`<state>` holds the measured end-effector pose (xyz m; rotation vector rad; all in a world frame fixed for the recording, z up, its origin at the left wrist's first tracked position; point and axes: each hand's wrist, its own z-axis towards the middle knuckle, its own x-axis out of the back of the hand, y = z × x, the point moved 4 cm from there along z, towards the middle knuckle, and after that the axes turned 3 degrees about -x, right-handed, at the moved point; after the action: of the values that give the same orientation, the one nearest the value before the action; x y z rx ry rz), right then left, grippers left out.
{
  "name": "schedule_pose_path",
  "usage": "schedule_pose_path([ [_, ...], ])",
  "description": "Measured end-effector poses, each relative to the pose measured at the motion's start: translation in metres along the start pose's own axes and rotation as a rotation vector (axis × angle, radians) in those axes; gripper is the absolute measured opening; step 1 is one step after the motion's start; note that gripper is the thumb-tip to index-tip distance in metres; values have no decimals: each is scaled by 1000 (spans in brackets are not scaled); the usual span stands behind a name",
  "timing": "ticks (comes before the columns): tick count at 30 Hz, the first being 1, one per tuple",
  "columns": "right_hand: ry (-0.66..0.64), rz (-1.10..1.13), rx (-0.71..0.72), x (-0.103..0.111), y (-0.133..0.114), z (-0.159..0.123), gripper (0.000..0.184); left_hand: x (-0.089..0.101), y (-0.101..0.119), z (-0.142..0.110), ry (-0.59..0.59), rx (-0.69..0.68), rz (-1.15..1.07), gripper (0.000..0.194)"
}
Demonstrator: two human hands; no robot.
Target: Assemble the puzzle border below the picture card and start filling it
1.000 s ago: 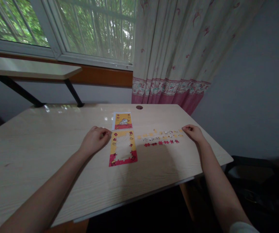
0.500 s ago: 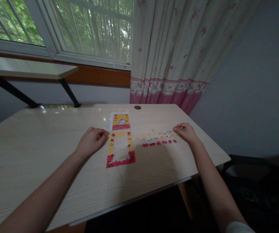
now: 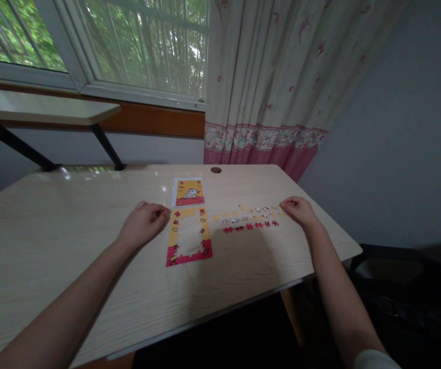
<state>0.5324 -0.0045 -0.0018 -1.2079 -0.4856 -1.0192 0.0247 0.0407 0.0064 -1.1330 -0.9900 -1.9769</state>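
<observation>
A yellow and red puzzle frame (image 3: 188,236) with an empty middle lies flat on the wooden table (image 3: 70,241). My left hand (image 3: 142,223) rests curled on the table, fingertips at the frame's upper left corner. Several loose puzzle pieces (image 3: 249,218), yellow, white and red, lie in rows to the right of the frame. My right hand (image 3: 299,210) sits at the right end of those rows with fingers pinched together over the pieces; whether a piece is in them is hidden. A small reference picture card (image 3: 188,191) lies just behind the frame.
The table's right edge (image 3: 331,225) runs close to my right hand, with dark floor beyond. A round cable hole (image 3: 216,169) is at the table's back. A curtain (image 3: 266,82) hangs behind, a window and a shelf on brackets (image 3: 43,110) at back left.
My right hand slid slightly left along the piece rows, then back right. My left hand stayed at the frame's corner. The view drifted a little.
</observation>
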Motion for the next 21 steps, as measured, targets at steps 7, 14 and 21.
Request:
schedule_pose_path([
  [7, -123, -1, 95, -11, -22, -1, 28, 0, 2, 0, 10, 8, -9, 37],
  [14, -96, -56, 161, -18, -34, 0, 26, 0, 2, 0, 9, -6, -10, 38],
  [21, 60, -107, 31, -2, -9, 3, 30, 0, 1, 0, 7, 2, -6, 37],
])
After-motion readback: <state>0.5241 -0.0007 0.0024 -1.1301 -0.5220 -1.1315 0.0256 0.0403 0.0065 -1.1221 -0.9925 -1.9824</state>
